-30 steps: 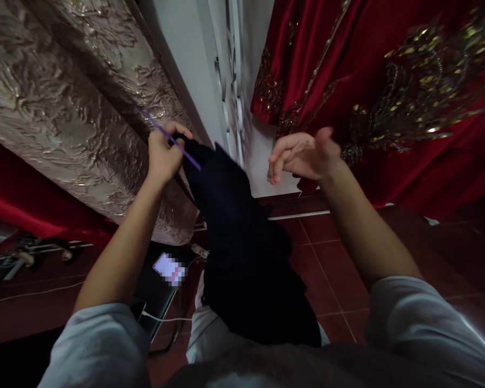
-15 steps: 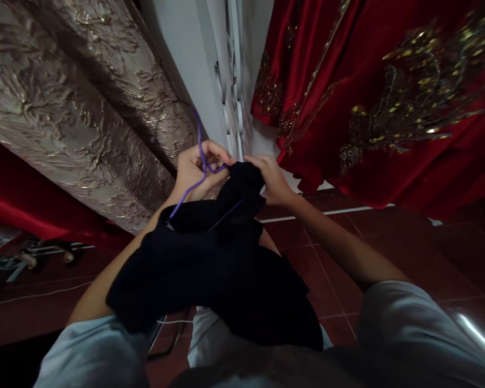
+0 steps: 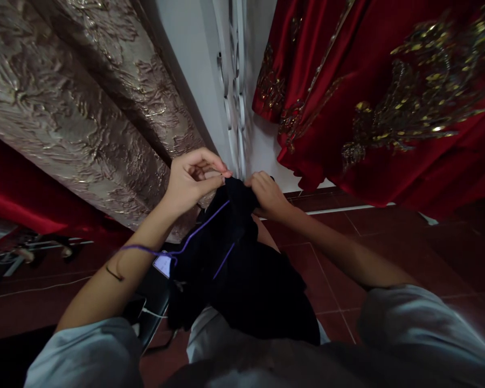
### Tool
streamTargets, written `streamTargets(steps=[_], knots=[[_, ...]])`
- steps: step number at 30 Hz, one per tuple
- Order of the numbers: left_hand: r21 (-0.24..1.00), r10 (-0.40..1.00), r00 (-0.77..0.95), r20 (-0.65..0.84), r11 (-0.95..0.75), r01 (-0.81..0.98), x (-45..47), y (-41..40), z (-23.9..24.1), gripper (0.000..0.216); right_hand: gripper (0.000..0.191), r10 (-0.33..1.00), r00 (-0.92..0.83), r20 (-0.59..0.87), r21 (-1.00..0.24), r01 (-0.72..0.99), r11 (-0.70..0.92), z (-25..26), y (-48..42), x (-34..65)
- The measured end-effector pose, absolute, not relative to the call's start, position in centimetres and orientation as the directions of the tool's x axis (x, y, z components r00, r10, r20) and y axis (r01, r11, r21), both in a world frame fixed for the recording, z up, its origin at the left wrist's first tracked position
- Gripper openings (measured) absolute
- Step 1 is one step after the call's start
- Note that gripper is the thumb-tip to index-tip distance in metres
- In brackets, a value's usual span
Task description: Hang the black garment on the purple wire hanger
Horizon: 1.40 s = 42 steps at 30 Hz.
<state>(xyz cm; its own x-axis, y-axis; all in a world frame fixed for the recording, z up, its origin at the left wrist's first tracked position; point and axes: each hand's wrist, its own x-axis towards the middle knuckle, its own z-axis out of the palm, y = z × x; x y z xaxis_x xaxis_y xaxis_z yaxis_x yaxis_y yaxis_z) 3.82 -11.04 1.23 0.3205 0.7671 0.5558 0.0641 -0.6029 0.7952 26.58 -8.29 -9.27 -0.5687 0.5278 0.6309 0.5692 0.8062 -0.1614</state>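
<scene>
Both hands pinch the top fold of a black garment (image 3: 242, 269) draped over the lap: the left hand (image 3: 192, 180) also nips a purple thread (image 3: 194, 234) trailing across that forearm, the right hand (image 3: 267, 194) grips the cloth. Soft, light, limp; best held at the seam. Red-tiled floor (image 3: 339, 258), embroidered red drapes (image 3: 388, 97), beige brocade (image 3: 84, 108) around

Single view, head-worn camera. Looks forward and steeply down from above the person's own arms, close to both hands: left hand (image 3: 189, 180), right hand (image 3: 267, 194). Floor (image 3: 347, 237) lies below the hands, curtain (image 3: 388, 97) beyond them. No second view overlaps.
</scene>
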Motion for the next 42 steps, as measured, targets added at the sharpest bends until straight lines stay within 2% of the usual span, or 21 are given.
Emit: streamTargets(steps=[4,6,8,10,12,13,15,18,22,24,27,31,33,35,39,42], knots=[[0.886,0.834,0.321,0.449,-0.461,-0.04,3.6,-10.6,-1.2,0.026,0.023,0.616,-0.507,0.603,-0.216,0.64,0.738,-12.5,-7.8,26.8],[0.944,0.871,0.367,0.328,-0.314,-0.098,3.1,-10.0,-2.8,0.028,0.012,0.68,-0.464,0.568,-0.248,0.692,0.678,-13.9,-7.7,27.6],[0.987,0.877,0.459,0.144,-0.095,-0.128,2.1,-9.4,-4.3,0.03,0.009,0.735,-0.433,0.522,-0.256,0.743,0.619,-15.0,-7.6,28.9],[0.984,0.824,0.564,-0.058,0.144,-0.108,0.7,-8.9,-5.2,0.036,0.012,0.78,-0.403,0.478,-0.245,0.792,0.559,-15.8,-7.4,30.3],[0.952,0.74,0.636,-0.218,0.305,-0.028,-0.7,-8.8,-5.5,0.046,0.015,0.824,-0.339,0.454,-0.236,0.846,0.479,-16.2,-6.8,31.9],[0.941,0.717,0.644,-0.266,0.339,0.012,-1.3,-8.9,-5.3,0.05,0.016,0.842,-0.296,0.452,-0.238,0.869,0.434,-16.2,-6.5,32.6],[0.949,0.744,0.602,-0.29,0.304,0.081,-2.0,-9.4,-4.7,0.048,0.019,0.867,-0.204,0.455,-0.25,0.905,0.345,-16.0,-5.9,33.6],[0.978,0.852,0.501,-0.153,0.059,0.199,-1.3,-10.4,-3.5,0.031,0.023,0.878,-0.127,0.462,-0.259,0.927,0.271,-14.6,-5.8,33.9],[0.908,0.909,0.379,0.175,-0.298,0.296,1.0,-10.5,-1.8,0.022,0.036,0.81,-0.241,0.534,-0.229,0.882,0.413,-11.5,-7.4,32.2],[0.862,0.896,0.348,0.277,-0.392,0.323,1.8,-10.0,-0.9,0.024,0.047,0.756,-0.286,0.588,-0.21,0.849,0.485,-9.9,-8.5,31.2],[0.803,0.865,0.361,0.348,-0.474,0.362,2.6,-9.4,0.2,0.025,0.067,0.692,-0.327,0.644,-0.15,0.832,0.534,-7.8,-9.8,30.1],[0.686,0.815,0.366,0.45,-0.578,0.443,3.6,-9.7,1.4,0.027,0.085,0.601,-0.486,0.635,0.006,0.781,0.625,-5.8,-10.7,30.0],[0.601,0.778,0.38,0.501,-0.628,0.494,4.2,-10.0,2.0,0.028,0.092,0.559,-0.566,0.605,0.077,0.741,0.667,-5.0,-10.8,30.5],[0.475,0.72,0.396,0.57,-0.682,0.556,4.7,-10.2,2.8,0.028,0.095,0.552,-0.582,0.597,0.096,0.735,0.671,-4.4,-10.5,31.2],[0.178,0.525,0.39,0.757,-0.739,0.65,5.3,-10.3,3.9,0.03,0.089,0.591,-0.472,0.654,0.022,0.793,0.609,-3.2,-9.8,32.9],[0.023,0.374,0.368,0.851,-0.726,0.687,5.3,-10.8,3.2,0.03,0.085,0.634,-0.346,0.692,-0.061,0.846,0.529,-1.8,-9.7,34.4]])
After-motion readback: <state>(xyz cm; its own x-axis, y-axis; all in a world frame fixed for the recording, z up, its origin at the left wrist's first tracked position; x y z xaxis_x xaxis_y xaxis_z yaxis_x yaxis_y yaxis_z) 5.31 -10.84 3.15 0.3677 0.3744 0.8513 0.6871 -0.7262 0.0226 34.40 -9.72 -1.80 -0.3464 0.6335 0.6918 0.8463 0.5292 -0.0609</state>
